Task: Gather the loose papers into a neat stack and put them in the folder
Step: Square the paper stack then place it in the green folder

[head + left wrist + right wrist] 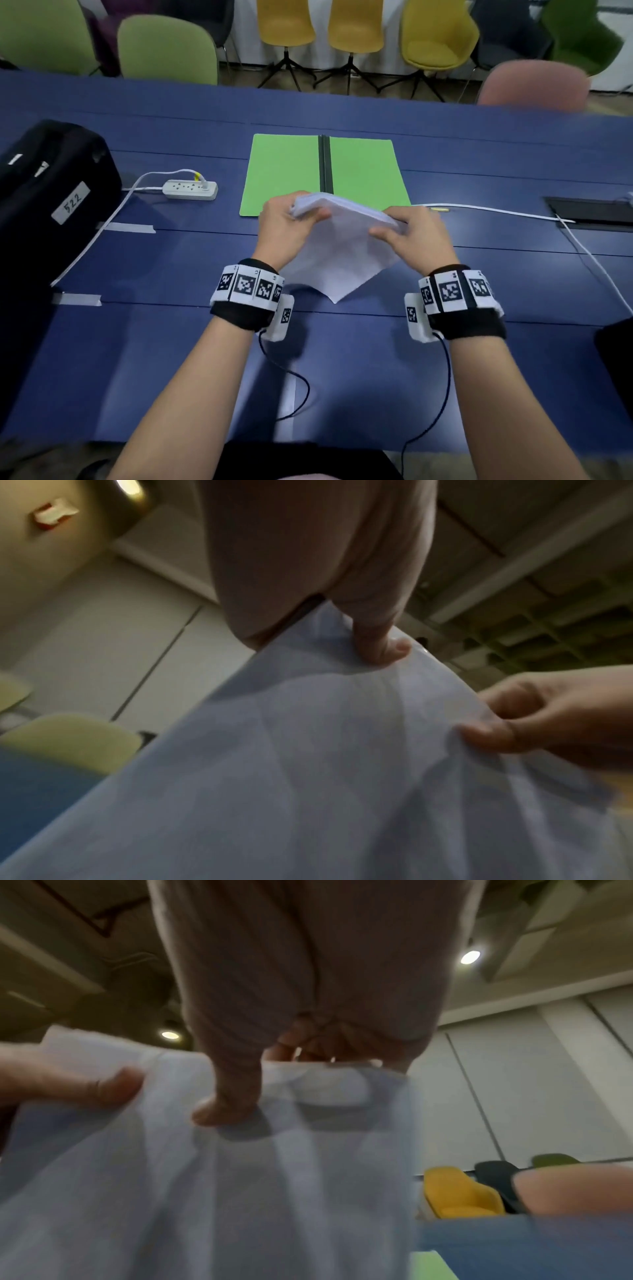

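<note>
**Squaring the stack above the open folder**

Gripped at both upper corners, the papers (337,240) are held off the blue table (171,342), one loose corner hanging down towards 6 o'clock. The left hand (286,224) is curled round the upper left corner, thumb pressed on the near face; the right hand (411,236) is pinched on the upper right corner in the same way. In both wrist views a thumb is seen clamped on the sheets, with the other hand's thumb at the far edge.

The green folder (281,171) is laid open and flat at 12 o'clock from the hands, just beyond them, its dark spine running 12 to 6. The stack's top edge is run roughly 10 to 4, so it is skewed against that spine. Neither hand is clearly nearer; the folder's right leaf is judged the likelier landing place. A turn to line edge with spine is probably needed before the sheets are lowered forward. The edges look uneven, so tapping is judged unfinished.
</note>
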`<state>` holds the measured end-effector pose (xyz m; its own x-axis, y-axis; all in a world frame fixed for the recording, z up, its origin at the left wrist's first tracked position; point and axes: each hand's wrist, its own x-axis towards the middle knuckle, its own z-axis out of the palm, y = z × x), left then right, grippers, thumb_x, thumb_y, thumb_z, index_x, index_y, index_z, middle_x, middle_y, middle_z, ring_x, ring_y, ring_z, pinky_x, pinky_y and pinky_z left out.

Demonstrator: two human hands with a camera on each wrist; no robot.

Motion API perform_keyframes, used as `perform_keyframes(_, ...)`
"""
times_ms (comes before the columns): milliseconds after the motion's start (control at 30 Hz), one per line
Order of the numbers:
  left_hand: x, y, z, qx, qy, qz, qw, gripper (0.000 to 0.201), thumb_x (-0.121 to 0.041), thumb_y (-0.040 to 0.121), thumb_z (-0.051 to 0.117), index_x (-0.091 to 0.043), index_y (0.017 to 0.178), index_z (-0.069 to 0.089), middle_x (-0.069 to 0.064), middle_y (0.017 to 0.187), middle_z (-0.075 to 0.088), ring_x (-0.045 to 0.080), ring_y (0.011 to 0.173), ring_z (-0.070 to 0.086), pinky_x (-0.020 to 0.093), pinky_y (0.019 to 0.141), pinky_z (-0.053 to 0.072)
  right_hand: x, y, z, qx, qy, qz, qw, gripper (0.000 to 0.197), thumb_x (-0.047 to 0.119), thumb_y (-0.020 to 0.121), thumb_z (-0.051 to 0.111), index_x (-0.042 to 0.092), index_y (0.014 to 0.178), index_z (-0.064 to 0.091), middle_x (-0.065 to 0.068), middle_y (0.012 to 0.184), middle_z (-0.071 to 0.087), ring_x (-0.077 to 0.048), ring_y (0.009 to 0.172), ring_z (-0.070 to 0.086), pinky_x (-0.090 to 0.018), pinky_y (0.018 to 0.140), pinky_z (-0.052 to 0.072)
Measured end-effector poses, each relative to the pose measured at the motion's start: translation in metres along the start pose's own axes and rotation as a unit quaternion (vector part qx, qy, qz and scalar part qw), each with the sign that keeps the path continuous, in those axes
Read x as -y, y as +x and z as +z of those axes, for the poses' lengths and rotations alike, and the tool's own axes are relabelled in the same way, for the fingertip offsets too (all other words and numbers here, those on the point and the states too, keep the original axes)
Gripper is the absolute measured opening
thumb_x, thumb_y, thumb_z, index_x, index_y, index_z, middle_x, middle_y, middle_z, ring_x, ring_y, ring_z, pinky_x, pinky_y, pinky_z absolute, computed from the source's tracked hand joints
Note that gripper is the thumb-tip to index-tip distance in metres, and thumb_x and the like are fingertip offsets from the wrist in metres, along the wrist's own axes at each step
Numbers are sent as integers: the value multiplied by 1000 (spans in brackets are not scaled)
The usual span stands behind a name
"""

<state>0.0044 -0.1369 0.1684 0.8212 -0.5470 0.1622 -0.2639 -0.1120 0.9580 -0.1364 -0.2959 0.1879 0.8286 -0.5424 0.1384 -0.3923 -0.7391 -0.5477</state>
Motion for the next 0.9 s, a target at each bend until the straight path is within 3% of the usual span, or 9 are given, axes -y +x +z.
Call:
perform_keyframes(133,-26,-4,4,94,90,68,989,36,-59,67,65,-28,82,72,2,60,61,15,59,43,30,58,39,10,3,12,6,48,-66,997,18,26,84,60,9,81,63,-8,62,58,-33,71,55,-38,68,48)
perform_keyframes(233,-27,2,-12,131,166,42,977,42,-52,71,70,-12,67,63,0,55,45,18,59,35,29,57,28,-2,-1,23,-22,118,-19,993,25,35,82,55,12,85,64,-11,67,62,-32,69,56,-39,70,49)
perform_keyframes(367,25,1,-55,152,313,-80,934,27,-42,73,75,-17,69,64,1,66,59,20,67,51,30,63,39,-29,-4,18,-27,256,39,965,13,15,87,61,27,88,66,2,79,69,-7,70,59,-32,78,49)
perform_keyframes(467,69,-9,-81,101,187,-154,965,41,-43,69,72,-3,72,65,1,68,52,14,68,44,28,62,34,-49,-9,16,-25,298,62,952,18,13,86,60,31,87,65,21,71,70,-4,74,61,-31,77,49)
perform_keyframes(567,82,-16,-83,-22,-41,-212,976,32,-34,73,78,-4,80,67,0,73,63,17,75,54,29,67,49,-49,-12,23,-38,339,93,935,28,1,91,55,27,88,64,25,69,70,6,67,63,-18,71,51)
perform_keyframes(633,86,-15,-78,-9,-192,-201,961,49,-42,72,78,-6,103,67,6,99,74,23,93,66,35,86,53,-45,-13,31,-69,366,106,922,31,-3,92,52,25,84,63,25,64,69,10,60,60,-10,64,50)
perform_keyframes(733,75,-15,-69,46,-210,-135,967,70,-53,77,67,-5,127,57,19,133,57,25,120,58,36,101,48,-44,-13,44,-85,378,118,914,29,-3,89,57,23,76,64,24,59,66,11,55,55,-10,60,47)
perform_keyframes(833,77,-21,-51,9,-163,-144,976,54,-45,78,71,-9,117,64,2,109,69,7,95,66,18,80,51,-52,-23,64,-45,345,153,925,19,-2,84,65,16,77,66,19,67,67,16,53,52,-15,62,47)
perform_keyframes(900,84,-30,-34,-37,-105,-179,978,33,-32,81,73,-10,105,68,-5,92,69,9,86,63,14,69,49,-54,-33,77,-38,347,185,919,13,1,82,68,11,89,65,6,79,66,19,54,55,-10,60,48)
